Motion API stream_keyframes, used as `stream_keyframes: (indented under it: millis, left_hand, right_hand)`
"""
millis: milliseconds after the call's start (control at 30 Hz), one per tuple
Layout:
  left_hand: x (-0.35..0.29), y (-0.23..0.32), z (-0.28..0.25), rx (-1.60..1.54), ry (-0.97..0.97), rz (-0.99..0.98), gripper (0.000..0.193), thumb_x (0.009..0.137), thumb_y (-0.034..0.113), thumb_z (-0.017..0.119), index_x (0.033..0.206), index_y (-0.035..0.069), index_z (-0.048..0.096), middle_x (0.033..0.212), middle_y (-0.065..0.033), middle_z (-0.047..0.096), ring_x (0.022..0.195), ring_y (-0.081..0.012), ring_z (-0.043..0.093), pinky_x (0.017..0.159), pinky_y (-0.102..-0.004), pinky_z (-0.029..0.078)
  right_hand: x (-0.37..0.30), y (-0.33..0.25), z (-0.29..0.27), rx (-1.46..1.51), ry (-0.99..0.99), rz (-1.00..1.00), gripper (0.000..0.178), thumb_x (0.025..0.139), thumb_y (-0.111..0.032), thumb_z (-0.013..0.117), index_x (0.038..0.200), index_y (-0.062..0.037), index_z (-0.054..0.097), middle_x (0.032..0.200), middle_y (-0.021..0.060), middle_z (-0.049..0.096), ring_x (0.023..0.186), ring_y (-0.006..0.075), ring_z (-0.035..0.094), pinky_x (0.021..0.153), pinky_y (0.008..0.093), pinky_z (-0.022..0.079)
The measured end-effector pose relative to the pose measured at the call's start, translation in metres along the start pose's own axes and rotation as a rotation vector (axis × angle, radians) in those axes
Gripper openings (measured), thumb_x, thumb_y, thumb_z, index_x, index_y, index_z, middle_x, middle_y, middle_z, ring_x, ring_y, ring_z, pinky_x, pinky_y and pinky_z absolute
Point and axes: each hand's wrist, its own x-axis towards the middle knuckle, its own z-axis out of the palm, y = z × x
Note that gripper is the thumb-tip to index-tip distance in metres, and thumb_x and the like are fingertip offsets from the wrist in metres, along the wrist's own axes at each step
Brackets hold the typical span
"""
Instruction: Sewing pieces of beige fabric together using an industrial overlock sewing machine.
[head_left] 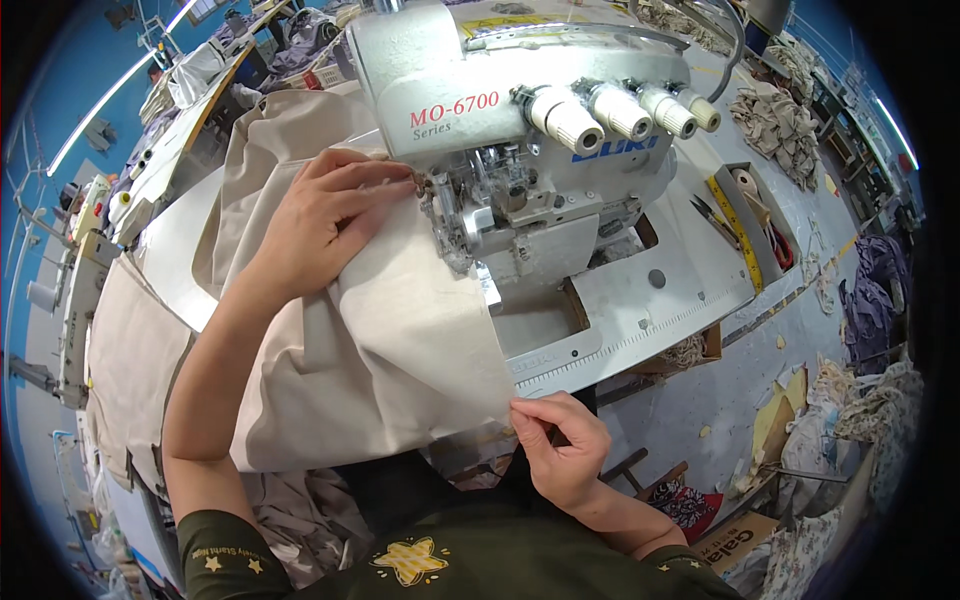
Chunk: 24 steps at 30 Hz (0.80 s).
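A large beige fabric piece (400, 340) lies over the table of a white overlock sewing machine (540, 110), its right edge running along the presser foot area. My left hand (335, 215) lies on the cloth just left of the needle area, fingers stretched toward the machine. At the near right corner of the cloth, my right hand (565, 445) pinches the fabric edge between thumb and fingers. The cloth sags in folds below my left forearm and drops over the table's near edge. Where the fabric passes under the presser foot is partly hidden by machine parts.
Right of the machine, a tray (785, 215) holds a thread cone, and a yellow tape measure (735, 230) and dark scissors (715, 222) lie beside it. Beige cloth pieces (775, 130) are heaped at the far right. More beige fabric (130, 350) hangs at the left.
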Motion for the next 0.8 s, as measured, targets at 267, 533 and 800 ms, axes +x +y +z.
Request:
stream_keyframes:
  millis: [267,533,800]
  left_hand:
    - [0.015,-0.047,0.014,0.009,0.082,0.051,0.026,0.087,0.012,0.064,0.111,0.009,0.075,0.114,-0.0089,0.07,0.109,-0.0285,0.058,0.102,-0.0408,0.044]
    - [0.03,-0.068,0.012,0.102,0.112,0.004,0.022,0.087,0.014,0.067,0.105,0.005,0.075,0.103,-0.0101,0.069,0.106,-0.0295,0.058,0.1,-0.0395,0.044]
    - [-0.017,0.024,-0.015,-0.165,0.298,0.247,0.026,0.074,0.023,0.081,0.096,0.011,0.071,0.103,-0.0052,0.068,0.088,-0.025,0.065,0.08,-0.0361,0.052]
  right_hand:
    - [0.035,-0.007,0.014,0.033,0.01,-0.052,0.013,0.086,0.005,0.072,0.099,0.0023,0.072,0.08,0.0071,0.067,0.063,0.0084,0.056,0.054,0.0204,0.04]
    - [0.066,-0.004,0.033,0.075,0.057,-0.101,0.014,0.088,0.004,0.071,0.101,0.0016,0.072,0.079,0.0041,0.065,0.063,0.0059,0.054,0.053,0.0198,0.039]
    - [0.079,-0.013,0.035,-0.005,0.073,-0.164,0.013,0.089,0.002,0.071,0.102,0.0004,0.073,0.078,0.0026,0.065,0.058,0.0041,0.051,0.05,0.0202,0.039]
